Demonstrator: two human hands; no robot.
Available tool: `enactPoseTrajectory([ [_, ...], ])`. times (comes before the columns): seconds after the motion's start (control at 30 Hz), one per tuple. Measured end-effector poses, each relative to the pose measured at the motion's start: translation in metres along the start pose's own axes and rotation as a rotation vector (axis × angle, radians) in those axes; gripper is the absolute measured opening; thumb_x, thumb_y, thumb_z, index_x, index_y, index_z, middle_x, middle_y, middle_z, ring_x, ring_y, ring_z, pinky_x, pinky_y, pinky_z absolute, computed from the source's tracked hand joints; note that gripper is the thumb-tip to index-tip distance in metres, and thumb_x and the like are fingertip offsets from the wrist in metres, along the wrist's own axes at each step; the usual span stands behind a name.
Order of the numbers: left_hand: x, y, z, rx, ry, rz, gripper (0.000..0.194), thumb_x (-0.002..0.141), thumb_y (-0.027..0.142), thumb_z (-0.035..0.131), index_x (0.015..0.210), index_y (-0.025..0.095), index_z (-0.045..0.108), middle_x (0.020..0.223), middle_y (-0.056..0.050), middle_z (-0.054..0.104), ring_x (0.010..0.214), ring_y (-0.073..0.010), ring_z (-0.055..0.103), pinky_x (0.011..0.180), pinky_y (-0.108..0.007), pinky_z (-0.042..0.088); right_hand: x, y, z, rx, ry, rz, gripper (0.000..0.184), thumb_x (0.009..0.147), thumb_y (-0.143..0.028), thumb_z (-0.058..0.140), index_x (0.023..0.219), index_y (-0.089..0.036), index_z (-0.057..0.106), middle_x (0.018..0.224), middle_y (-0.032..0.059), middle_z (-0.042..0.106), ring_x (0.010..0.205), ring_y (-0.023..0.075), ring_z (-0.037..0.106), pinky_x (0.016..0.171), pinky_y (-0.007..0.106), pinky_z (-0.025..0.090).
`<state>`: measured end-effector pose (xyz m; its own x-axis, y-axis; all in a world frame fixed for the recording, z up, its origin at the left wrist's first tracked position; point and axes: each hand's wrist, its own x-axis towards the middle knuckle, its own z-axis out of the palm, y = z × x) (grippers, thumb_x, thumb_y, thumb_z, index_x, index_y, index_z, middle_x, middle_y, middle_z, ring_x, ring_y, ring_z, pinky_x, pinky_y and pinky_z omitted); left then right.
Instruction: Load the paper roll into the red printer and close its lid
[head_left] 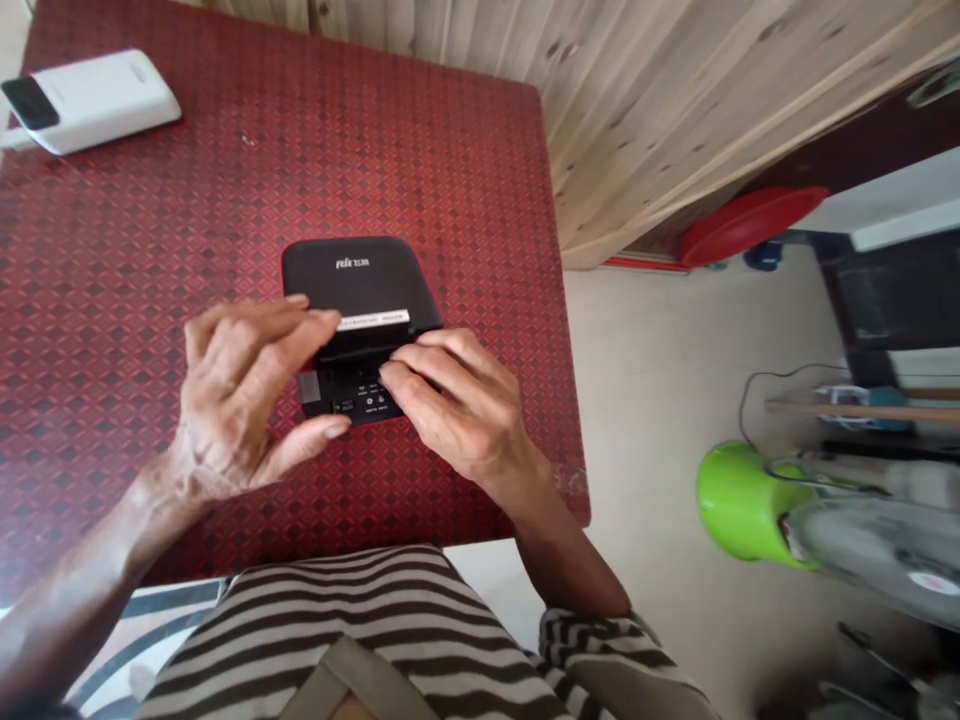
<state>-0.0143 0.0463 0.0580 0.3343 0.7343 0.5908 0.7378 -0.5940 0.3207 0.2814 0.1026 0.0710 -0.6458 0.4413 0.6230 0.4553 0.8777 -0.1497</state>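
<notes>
A small black device [358, 285] with red edges and a white label strip lies on the patterned red table, its lettering upside down to me. Its near section [375, 402] is a recess with small white markings and a grey patch at the left. My left hand [240, 385] is open at the device's left side, fingers stretched over the edge by the label and thumb apart near the front corner. My right hand [465, 405] closes on the right side, with bent fingertips at the recess. What lies under those fingertips is hidden.
A white power bank [105, 100] with a dark end lies at the table's far left. Wooden boards [630, 120] run beyond the table [480, 200]. On the floor to the right are a green bucket [739, 500], a fan [885, 550] and a red basin [750, 222].
</notes>
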Motion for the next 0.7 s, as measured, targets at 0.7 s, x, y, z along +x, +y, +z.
enactPoseTrajectory([
  [0.7,-0.024,0.005,0.030,0.083,0.057,-0.029,0.090,0.114,0.076,0.092,0.191,0.039,0.063,0.145,-0.008,0.094,0.134,-0.0415,0.093,0.126,-0.061,0.063,-0.016,-0.006,0.011,0.052,-0.001,0.102,0.032,0.120,-0.002,0.077,0.136,-0.029,0.087,0.126,0.0047,0.097,0.119,0.0264,0.088,0.104,0.046,0.075],
])
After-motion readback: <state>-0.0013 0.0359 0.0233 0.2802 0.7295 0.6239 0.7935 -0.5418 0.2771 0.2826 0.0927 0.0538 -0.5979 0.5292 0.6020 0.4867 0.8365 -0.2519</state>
